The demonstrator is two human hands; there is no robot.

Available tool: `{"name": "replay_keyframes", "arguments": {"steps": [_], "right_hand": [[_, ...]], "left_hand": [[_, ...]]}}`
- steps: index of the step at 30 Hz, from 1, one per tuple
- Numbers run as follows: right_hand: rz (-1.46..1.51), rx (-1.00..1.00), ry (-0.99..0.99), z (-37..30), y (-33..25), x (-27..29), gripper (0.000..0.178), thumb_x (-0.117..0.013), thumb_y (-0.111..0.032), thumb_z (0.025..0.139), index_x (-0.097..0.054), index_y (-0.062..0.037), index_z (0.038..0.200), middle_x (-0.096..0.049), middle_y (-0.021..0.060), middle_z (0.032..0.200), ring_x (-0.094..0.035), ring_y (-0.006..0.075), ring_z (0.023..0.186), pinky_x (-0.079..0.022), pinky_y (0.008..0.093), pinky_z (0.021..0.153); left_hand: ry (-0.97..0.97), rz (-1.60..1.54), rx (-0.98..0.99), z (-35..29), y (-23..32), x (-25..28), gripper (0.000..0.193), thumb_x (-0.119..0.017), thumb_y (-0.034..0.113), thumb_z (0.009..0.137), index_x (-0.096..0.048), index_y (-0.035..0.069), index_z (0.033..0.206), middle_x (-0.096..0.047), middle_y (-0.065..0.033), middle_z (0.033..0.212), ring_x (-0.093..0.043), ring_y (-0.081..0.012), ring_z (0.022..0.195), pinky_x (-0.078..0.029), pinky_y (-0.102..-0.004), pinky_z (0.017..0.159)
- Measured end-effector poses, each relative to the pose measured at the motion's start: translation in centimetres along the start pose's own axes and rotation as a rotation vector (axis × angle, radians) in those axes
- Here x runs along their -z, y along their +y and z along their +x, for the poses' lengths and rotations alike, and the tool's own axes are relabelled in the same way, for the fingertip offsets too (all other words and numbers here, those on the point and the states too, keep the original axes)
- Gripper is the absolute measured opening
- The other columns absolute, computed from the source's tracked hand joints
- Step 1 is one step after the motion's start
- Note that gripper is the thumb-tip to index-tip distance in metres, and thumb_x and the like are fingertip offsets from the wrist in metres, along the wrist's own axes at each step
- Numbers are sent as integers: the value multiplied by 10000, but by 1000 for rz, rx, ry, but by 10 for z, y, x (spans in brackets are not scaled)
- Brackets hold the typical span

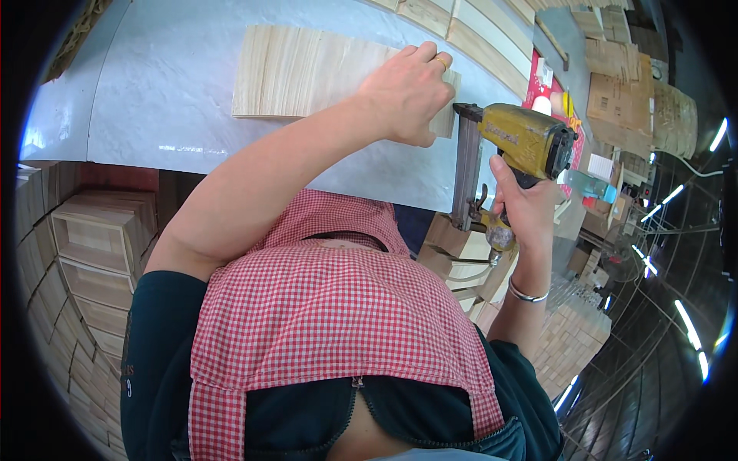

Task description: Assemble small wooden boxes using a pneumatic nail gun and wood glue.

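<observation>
A long pale wooden piece with striped grain [296,73] lies on the white tabletop [173,92]; I cannot tell whether it is one board or several thin ones side by side. My left hand [411,92] reaches across and grips it near its right end, fingers over the far edge and thumb on the near side. In my right hand [526,203] is a yellow and black nail gun [519,138], held by its handle. Its nose sits at the right end of the wood; whether they touch is unclear. The dark magazine [465,177] points down toward the table's near edge.
Open wooden boxes [92,238] are stacked below the table on the left. More wooden frames [480,46] line the far right side of the tabletop. Cardboard boxes [623,100], a clear bottle [592,187] and further wooden stacks [573,330] stand to the right.
</observation>
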State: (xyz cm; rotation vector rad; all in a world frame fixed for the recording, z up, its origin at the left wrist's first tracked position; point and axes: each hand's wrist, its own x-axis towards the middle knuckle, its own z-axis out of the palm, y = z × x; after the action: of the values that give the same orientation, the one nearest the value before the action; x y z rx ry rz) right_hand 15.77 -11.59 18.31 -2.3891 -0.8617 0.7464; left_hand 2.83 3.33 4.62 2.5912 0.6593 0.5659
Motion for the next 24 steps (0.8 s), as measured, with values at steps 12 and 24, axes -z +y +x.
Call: {"name": "replay_keyframes", "arguments": {"steps": [12, 24], "right_hand": [[179, -31, 94, -15, 4, -21, 246, -749, -207, 917, -650, 10, 977, -562, 11, 568, -479, 94, 421, -390, 222, 401], [20, -31, -50, 8, -11, 5, 263, -757, -220, 909, -655, 14, 972, -569, 18, 593, -473, 86, 432, -396, 222, 401]], "left_hand": [[-5, -4, 0, 0, 1, 1, 384, -818, 333, 630, -760, 79, 911, -581, -145, 1259, -482, -295, 1106, -442, -379, 983], [75, -7, -23, -4, -2, -5, 464, -833, 344, 631, -733, 61, 986, -593, -145, 1202, -488, -294, 1079, -421, -389, 982]]}}
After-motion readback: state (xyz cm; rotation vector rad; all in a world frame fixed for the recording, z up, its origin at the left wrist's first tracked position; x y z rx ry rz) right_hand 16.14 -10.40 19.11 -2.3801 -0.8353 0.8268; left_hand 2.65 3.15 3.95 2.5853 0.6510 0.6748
